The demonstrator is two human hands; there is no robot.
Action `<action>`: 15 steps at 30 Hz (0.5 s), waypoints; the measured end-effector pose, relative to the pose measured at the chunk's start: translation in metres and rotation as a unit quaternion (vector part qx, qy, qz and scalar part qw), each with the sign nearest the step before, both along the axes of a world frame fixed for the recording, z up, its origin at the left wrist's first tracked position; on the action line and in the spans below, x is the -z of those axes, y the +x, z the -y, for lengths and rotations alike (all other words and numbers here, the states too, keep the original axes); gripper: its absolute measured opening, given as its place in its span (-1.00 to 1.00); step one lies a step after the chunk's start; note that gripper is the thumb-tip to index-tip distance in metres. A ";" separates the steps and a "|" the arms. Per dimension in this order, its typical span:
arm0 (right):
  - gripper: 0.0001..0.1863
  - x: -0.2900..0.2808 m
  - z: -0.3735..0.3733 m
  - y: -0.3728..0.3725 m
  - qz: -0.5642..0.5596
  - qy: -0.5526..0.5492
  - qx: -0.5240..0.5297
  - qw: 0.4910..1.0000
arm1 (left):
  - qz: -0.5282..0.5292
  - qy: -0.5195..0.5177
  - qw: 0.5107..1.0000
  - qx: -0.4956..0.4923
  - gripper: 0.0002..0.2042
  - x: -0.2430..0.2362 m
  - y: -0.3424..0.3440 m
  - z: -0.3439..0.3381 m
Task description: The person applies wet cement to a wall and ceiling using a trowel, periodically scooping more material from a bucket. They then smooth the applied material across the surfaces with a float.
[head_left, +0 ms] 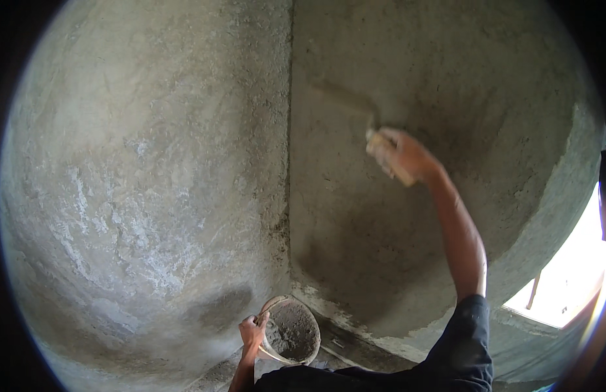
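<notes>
My right hand is raised to the wall right of the corner, its fingers wrapped round the wooden handle of a trowel. The trowel's long blade points up and left against the grey wall and is smeared by motion. Low in the middle, my left hand grips the rim of a round bucket at its left side. Inside the bucket lies wet grey mortar. Whether the bucket hangs from my hand or rests on something, I cannot tell.
A vertical corner line divides two plastered walls. The left wall is rough with whitish patches; the right wall has darker, damp-looking areas. At the far right is a bright opening. A ledge or floor edge runs below the right wall.
</notes>
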State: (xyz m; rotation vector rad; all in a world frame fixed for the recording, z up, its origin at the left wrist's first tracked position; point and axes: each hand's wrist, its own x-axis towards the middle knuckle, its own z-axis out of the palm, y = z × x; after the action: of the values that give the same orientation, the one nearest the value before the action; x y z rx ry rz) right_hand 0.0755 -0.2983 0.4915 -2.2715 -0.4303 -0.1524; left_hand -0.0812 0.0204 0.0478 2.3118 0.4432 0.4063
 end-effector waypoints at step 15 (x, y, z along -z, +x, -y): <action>-0.65 -0.177 -0.004 0.036 0.043 0.089 -0.036 0.995 | -0.002 -0.039 0.999 -0.025 -0.54 0.007 0.012 -0.017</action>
State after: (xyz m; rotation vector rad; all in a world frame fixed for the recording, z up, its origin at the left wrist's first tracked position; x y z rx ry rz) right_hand 0.1116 -0.2946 0.6688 -2.0782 -0.5210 -0.2425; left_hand -0.0696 0.0372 0.0413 2.2295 0.5104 0.4018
